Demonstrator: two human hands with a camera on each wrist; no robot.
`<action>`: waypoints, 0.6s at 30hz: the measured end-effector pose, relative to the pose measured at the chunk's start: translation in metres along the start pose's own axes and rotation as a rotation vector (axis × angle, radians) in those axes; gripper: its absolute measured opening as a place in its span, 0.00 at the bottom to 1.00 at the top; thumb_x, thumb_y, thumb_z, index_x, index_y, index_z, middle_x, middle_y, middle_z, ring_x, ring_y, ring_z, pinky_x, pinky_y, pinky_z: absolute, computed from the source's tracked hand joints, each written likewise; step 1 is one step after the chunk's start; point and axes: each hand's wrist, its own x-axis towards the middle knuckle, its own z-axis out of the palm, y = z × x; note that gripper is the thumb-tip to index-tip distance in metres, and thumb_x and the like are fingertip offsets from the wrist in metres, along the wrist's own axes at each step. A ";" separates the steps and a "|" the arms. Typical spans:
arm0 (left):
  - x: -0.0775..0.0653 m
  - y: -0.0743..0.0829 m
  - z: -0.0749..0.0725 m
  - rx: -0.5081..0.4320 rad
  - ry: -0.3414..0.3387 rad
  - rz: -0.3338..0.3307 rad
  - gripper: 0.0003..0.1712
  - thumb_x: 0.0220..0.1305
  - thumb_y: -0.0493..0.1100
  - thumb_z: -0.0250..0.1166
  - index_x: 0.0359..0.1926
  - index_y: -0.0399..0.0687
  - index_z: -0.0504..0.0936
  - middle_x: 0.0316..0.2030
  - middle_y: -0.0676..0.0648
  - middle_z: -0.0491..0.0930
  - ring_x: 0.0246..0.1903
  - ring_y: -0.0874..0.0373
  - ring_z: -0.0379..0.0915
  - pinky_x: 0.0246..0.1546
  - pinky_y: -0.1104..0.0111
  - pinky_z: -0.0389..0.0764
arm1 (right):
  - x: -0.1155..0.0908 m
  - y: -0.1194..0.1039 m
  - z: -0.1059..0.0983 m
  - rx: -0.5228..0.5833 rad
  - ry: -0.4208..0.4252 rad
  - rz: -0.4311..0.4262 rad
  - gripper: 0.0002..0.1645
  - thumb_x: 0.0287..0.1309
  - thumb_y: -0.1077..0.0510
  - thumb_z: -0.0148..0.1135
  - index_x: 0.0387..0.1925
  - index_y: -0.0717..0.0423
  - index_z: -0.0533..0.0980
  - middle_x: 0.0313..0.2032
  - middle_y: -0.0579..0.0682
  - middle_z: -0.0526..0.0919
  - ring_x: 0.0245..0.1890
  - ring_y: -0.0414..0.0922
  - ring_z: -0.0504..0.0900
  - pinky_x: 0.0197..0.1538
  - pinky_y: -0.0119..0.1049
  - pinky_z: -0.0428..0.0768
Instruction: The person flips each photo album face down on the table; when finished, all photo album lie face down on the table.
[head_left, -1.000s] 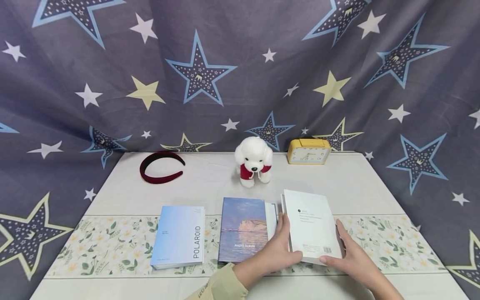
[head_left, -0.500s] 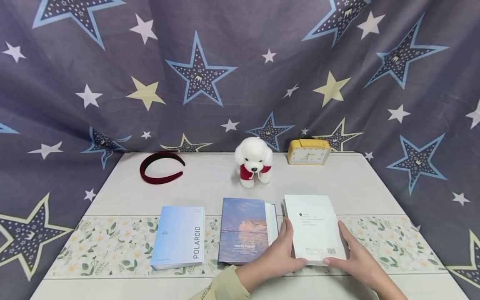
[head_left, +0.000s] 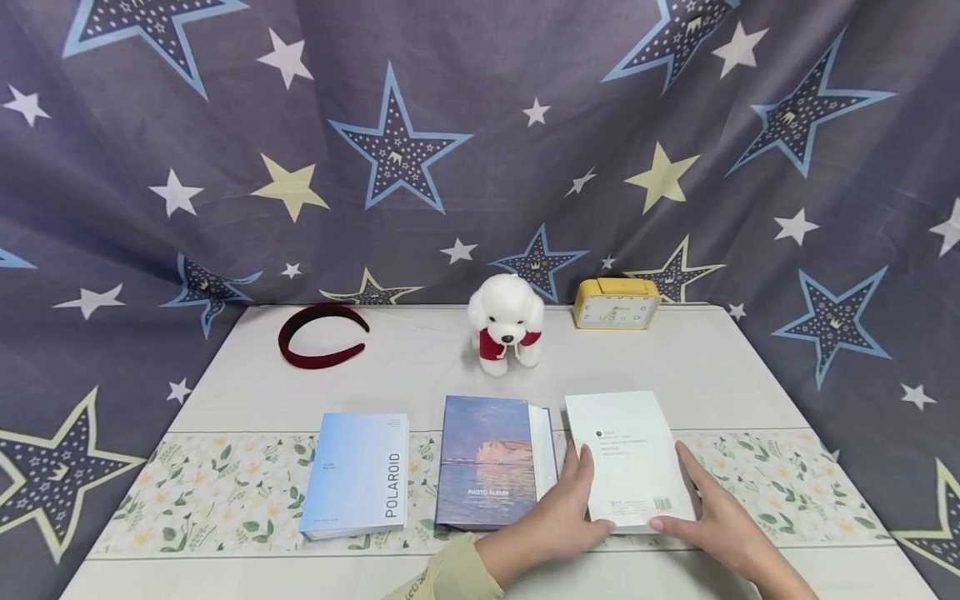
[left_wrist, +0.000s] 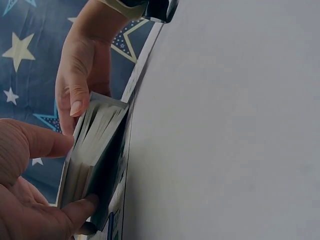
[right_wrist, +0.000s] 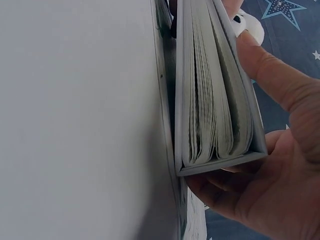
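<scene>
A thick white photo album [head_left: 633,467], back cover up with small print and a barcode, lies at the right of the row. My left hand [head_left: 558,508] holds its left side, thumb at the front edge. On the opposite side, my right hand [head_left: 716,521] grips the album with the thumb at the near right corner. The right wrist view shows the thick page edges [right_wrist: 215,95] between the covers, and the right fingers curled round the spine end. From the left wrist, the pages [left_wrist: 95,135] fan slightly apart; the far cover is hidden.
A seascape photo album [head_left: 487,458] lies just left of the left hand, and a blue POLAROID album [head_left: 356,471] farther left. Behind stand a white plush dog [head_left: 507,321], a yellow clock [head_left: 617,304] and a dark red headband [head_left: 322,358]. A star-patterned curtain [head_left: 480,108] hangs at the back.
The white album, earlier tilted and askew, now lies flatter and straighter, its far edge lower in view. Both hands have moved slightly rightward with it. The other objects stay put.
</scene>
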 end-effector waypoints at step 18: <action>0.002 0.005 0.004 0.266 -0.021 -0.029 0.48 0.62 0.50 0.67 0.74 0.36 0.53 0.73 0.26 0.39 0.68 0.36 0.54 0.60 0.57 0.71 | -0.001 0.005 0.001 -0.019 0.032 -0.036 0.78 0.35 0.39 0.78 0.74 0.71 0.41 0.71 0.75 0.46 0.69 0.72 0.47 0.65 0.67 0.51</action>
